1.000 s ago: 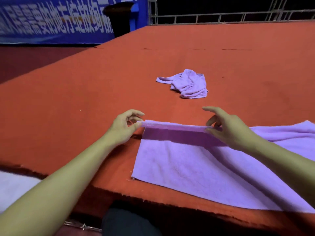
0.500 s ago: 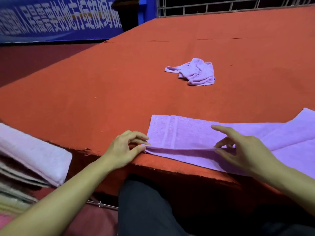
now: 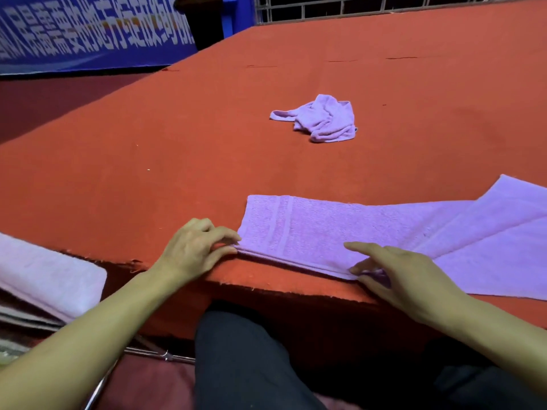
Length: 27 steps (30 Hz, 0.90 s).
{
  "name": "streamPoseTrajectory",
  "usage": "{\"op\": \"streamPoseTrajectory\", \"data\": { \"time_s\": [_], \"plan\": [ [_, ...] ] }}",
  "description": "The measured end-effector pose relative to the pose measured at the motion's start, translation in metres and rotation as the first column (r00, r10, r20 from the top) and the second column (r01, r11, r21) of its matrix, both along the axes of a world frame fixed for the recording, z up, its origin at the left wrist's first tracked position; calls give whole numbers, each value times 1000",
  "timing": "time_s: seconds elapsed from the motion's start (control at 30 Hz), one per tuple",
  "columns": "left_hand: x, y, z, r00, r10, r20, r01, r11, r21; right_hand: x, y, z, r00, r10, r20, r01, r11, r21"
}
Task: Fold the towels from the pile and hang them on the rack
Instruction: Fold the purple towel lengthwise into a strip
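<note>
A lilac towel (image 3: 340,229) lies folded lengthwise along the near edge of the red-covered table (image 3: 177,161), its right part fanning out unaligned. My left hand (image 3: 192,251) pinches the towel's near left corner at the table edge. My right hand (image 3: 396,276) pinches the near doubled edge farther right, index finger stretched out over the cloth. A second lilac towel (image 3: 322,119) sits crumpled farther back on the table. Folded pale towels (image 3: 50,276) hang on a rack at the lower left.
A metal rack bar (image 3: 154,355) runs below the table edge near my dark-trousered legs (image 3: 245,365). A blue banner (image 3: 88,28) and a dark bin (image 3: 204,19) stand beyond the table's far left; a metal railing (image 3: 355,7) runs behind.
Both hands brought the towel's far edge toward me and laid it on the near edge, folding the towel in half lengthwise. The view tilted down, bringing the rack's towels into sight.
</note>
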<state>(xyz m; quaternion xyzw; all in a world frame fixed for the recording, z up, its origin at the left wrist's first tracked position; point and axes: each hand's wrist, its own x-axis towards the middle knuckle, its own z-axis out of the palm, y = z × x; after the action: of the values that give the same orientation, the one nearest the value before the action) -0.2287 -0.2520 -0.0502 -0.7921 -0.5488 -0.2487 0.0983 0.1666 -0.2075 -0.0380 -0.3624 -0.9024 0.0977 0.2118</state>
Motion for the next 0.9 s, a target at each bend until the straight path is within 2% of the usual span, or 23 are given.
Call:
{"op": "streamPoseTrajectory", "data": {
  "time_s": [0.2,0.37,0.43,0.57,0.7,0.77,0.9],
  "plan": [
    [-5,-12,0,999,-40,2,40,996,-78,-4,-4,-8,999,4,32,-7,997,74],
    [-17,-13,3,992,-28,-126,38,997,73,2,-3,-13,999,27,23,-29,996,87],
    [-15,-17,5,990,-23,-140,35,996,81,3,-3,-13,999,37,8,-37,996,78],
    [-6,-24,6,997,79,1,-79,997,-4,3,-4,-14,998,67,-10,-67,996,55],
    [15,-11,16,972,192,139,-196,980,18,5,-4,-9,992,93,-90,-97,995,-38],
    [32,3,22,964,198,178,-203,979,7,9,-2,-4,982,79,-171,-97,990,-101],
    [96,49,31,974,87,211,-81,996,-35,33,15,8,934,-37,-354,-12,991,-134]
  ]
}}
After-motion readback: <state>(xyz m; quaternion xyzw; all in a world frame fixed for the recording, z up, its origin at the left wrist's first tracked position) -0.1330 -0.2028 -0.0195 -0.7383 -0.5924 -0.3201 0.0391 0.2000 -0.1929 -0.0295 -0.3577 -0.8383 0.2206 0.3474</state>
